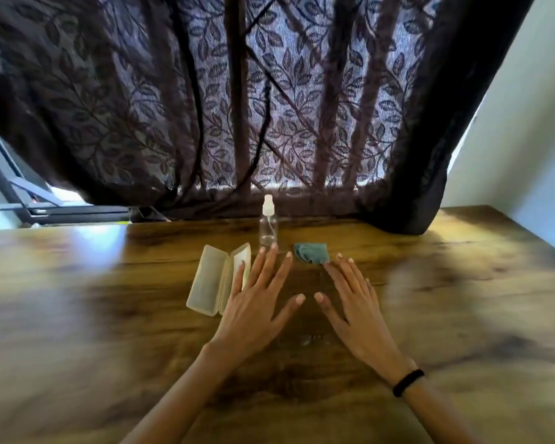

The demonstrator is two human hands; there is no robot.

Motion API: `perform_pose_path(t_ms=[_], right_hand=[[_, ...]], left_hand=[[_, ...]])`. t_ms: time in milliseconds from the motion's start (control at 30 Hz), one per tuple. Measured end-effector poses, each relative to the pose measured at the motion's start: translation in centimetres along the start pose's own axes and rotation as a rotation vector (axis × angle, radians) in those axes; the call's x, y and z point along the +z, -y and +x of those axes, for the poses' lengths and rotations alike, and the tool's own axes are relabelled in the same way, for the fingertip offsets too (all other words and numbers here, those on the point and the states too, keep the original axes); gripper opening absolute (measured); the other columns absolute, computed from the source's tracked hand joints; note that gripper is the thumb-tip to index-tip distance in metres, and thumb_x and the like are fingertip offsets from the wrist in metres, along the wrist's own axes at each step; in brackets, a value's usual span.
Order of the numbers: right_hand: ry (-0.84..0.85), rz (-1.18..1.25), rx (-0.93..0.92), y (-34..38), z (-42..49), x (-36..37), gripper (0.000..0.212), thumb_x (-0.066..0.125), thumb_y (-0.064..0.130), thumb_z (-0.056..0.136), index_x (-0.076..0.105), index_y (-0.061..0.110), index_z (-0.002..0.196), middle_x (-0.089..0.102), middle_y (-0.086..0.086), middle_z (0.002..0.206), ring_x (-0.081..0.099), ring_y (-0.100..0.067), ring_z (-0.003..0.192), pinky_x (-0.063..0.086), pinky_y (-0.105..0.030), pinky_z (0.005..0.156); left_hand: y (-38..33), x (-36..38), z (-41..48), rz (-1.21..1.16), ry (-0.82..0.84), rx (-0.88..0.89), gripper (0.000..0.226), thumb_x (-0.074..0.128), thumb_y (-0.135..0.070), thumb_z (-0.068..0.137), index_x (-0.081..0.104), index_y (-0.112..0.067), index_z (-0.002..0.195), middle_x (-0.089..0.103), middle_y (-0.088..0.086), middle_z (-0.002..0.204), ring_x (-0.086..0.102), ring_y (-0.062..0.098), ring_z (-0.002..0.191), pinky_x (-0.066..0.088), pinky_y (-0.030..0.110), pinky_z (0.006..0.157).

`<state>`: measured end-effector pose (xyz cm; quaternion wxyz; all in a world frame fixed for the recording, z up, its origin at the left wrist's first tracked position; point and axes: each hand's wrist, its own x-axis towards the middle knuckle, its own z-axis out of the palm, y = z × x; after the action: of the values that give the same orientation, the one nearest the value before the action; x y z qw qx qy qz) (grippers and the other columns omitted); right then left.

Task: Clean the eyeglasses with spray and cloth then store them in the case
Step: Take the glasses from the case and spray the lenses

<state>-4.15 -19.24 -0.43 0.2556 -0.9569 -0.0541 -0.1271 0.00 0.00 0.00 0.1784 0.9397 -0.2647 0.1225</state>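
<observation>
An open pale plastic glasses case (207,278) lies on the wooden table (77,299), left of centre. Behind it stands a clear spray bottle (268,227) with a white nozzle. A crumpled teal cloth (311,253) rests to the right of the bottle. My left hand (260,299) is spread palm down, its fingers over the case's right half and reaching toward the bottle's base. My right hand (354,302) is spread palm down too, with its fingertips at the cloth's edge. Between the hands there is a faint, blurred outline, possibly clear-framed eyeglasses (313,338); I cannot make them out for sure.
A dark leaf-patterned curtain (269,107) hangs along the table's far edge and drapes onto its back right corner. A white wall (526,139) is at the right. A black band (407,382) circles my right wrist.
</observation>
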Motion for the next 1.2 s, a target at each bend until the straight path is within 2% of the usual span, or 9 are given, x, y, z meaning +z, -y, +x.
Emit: perform_pose_path(t_ms=[100,200,333,500,600,733,900,1067,1200], right_hand=[[0.039,0.126,-0.005,0.0,-0.5,-0.1,0.064,0.023,0.063,0.083,0.027,0.033,0.139,0.007,0.018,0.149,-0.006,-0.002,0.140,0.007,-0.036,0.115],[0.060,0.215,0.001,-0.5,-1.1,0.0,0.052,0.031,0.055,0.086,0.035,0.034,0.134,0.016,0.021,0.145,-0.002,0.005,0.137,0.006,-0.025,0.111],[0.045,0.310,0.005,-1.1,-1.8,0.0,0.031,0.038,0.020,0.096,0.043,0.038,0.121,0.032,0.025,0.134,0.012,0.009,0.133,0.003,0.001,0.101],[-0.061,0.473,0.087,-1.7,-2.4,-0.2,0.046,0.034,0.001,0.094,0.053,0.042,0.104,0.046,0.015,0.124,0.035,0.010,0.118,0.023,-0.020,0.104],[-0.077,0.542,0.085,-2.0,-2.5,-0.4,0.049,0.034,-0.004,0.092,0.056,0.039,0.100,0.051,0.004,0.126,0.039,0.007,0.118,0.029,-0.023,0.104],[-0.083,0.594,0.108,-2.2,-2.2,-0.3,0.048,0.036,-0.008,0.090,0.061,0.033,0.095,0.053,0.008,0.124,0.042,0.000,0.122,0.030,-0.012,0.102],[-0.132,0.672,0.143,-2.1,-1.7,-0.6,0.045,0.036,-0.005,0.091,0.064,0.029,0.093,0.056,-0.001,0.126,0.047,-0.008,0.121,0.033,-0.030,0.106],[-0.201,0.855,0.137,-1.7,-0.3,-1.3,0.041,0.036,-0.009,0.090,0.065,0.020,0.088,0.064,-0.008,0.111,0.054,-0.018,0.115,0.046,-0.031,0.095],[-0.259,0.995,0.112,-1.4,1.0,-1.7,0.042,0.034,-0.008,0.090,0.067,0.018,0.085,0.071,0.008,0.094,0.059,-0.012,0.108,0.049,-0.024,0.090]], left_hand=[[0.2,-0.2,-0.4,-0.027,0.127,0.145,0.063,0.003,-0.066,0.086,-0.008,-0.037,0.141,-0.018,-0.012,0.152,-0.027,0.000,0.135,-0.015,0.037,0.113],[0.6,-0.2,-0.9,-0.096,0.195,0.187,0.064,0.003,-0.065,0.086,0.006,-0.034,0.142,0.000,-0.012,0.154,-0.023,-0.005,0.135,-0.020,0.027,0.110],[1.2,-0.5,-2.0,-0.135,0.147,0.216,0.065,0.006,-0.060,0.089,0.029,-0.028,0.140,0.026,-0.010,0.150,-0.014,-0.005,0.138,-0.010,0.028,0.114],[1.7,-1.1,-3.3,-0.229,0.024,0.273,0.057,0.030,-0.058,0.089,0.057,-0.019,0.122,0.053,-0.003,0.134,0.010,0.002,0.141,0.024,0.036,0.111],[2.0,-1.2,-3.8,-0.218,-0.016,0.337,0.049,0.047,-0.051,0.085,0.064,-0.014,0.113,0.061,0.000,0.125,0.019,0.008,0.140,0.039,0.041,0.104],[2.5,-1.2,-4.0,-0.131,0.016,0.426,0.035,0.057,-0.035,0.085,0.065,-0.014,0.111,0.062,0.000,0.123,0.017,0.012,0.141,0.038,0.044,0.105],[2.8,-1.6,-3.2,-0.086,-0.045,0.506,0.022,0.056,-0.022,0.083,0.067,-0.016,0.101,0.067,0.000,0.115,0.023,0.013,0.138,0.037,0.041,0.104],[3.6,-2.3,-1.6,-0.254,-0.146,0.427,0.021,0.058,-0.016,0.083,0.066,-0.010,0.102,0.068,0.001,0.111,0.032,0.011,0.135,0.044,0.030,0.100],[3.9,-2.9,0.5,-0.436,-0.209,0.292,0.021,0.067,-0.003,0.078,0.069,-0.010,0.097,0.066,-0.009,0.102,0.035,0.007,0.133,0.040,0.024,0.102]])
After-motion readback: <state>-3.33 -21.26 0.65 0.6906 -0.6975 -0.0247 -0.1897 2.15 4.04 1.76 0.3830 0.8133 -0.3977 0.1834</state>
